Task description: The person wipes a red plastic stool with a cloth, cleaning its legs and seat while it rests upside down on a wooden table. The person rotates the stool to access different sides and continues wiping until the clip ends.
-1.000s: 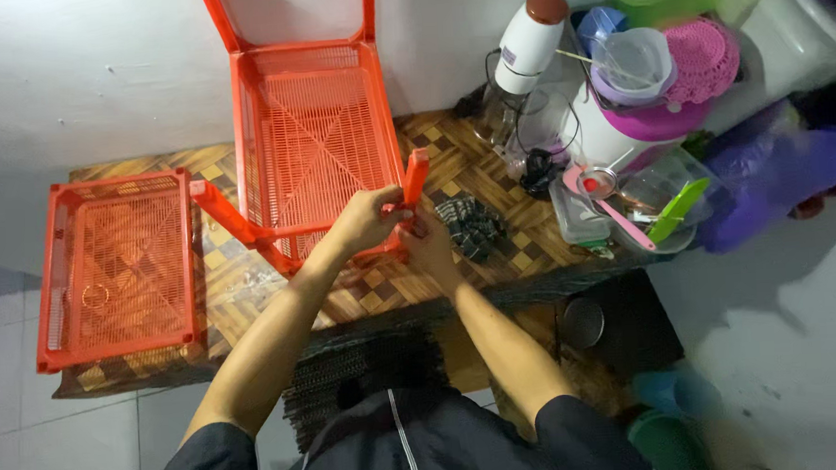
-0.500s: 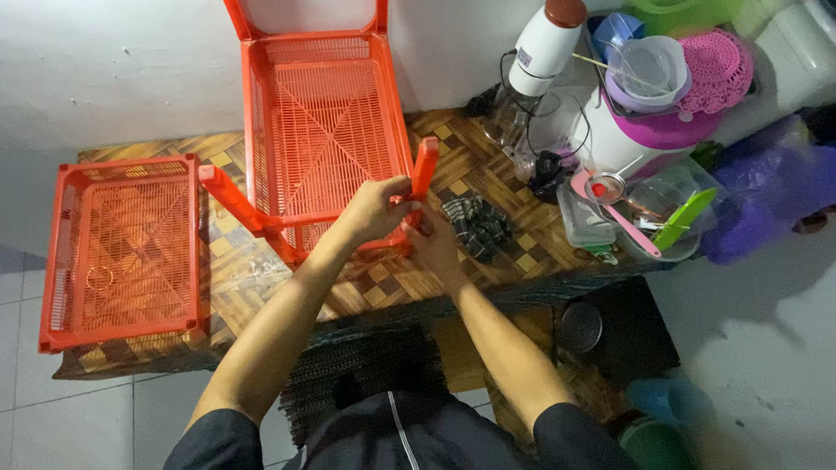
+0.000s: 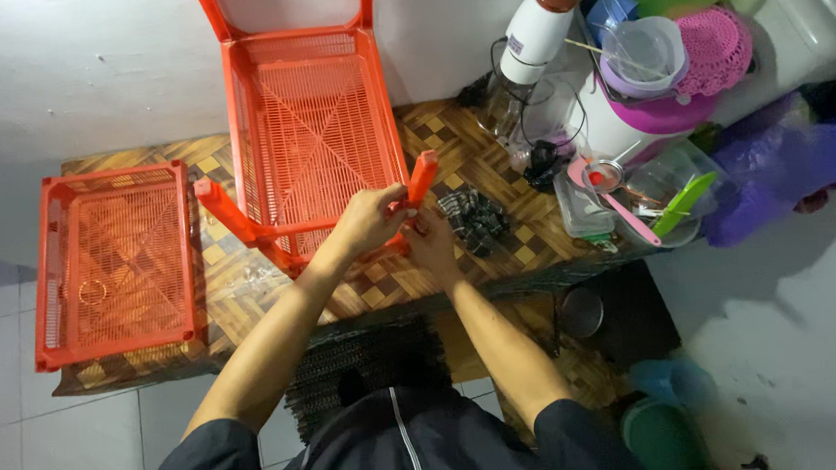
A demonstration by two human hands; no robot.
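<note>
An orange plastic rack tray (image 3: 312,126) lies on its side on the wooden table (image 3: 490,155), its two legs pointing toward me. My left hand (image 3: 369,218) grips the right orange leg (image 3: 421,179) near its base. My right hand (image 3: 430,242) is closed on the same corner just below, at the leg's joint with the tray. The other leg (image 3: 224,212) sticks out to the left, untouched. A second orange tray (image 3: 114,265) lies flat on the table's left end.
A checked cloth (image 3: 472,218) lies right of my hands. At the table's right end crowd a white blender (image 3: 536,33), plastic cups, a pink lid (image 3: 714,53), clear containers and a green spatula (image 3: 685,207). Purple bags (image 3: 777,178) sit beyond.
Both hands stay on the right leg's corner. The view has shifted slightly; the rack and hands sit a little lower and left in the frame.
</note>
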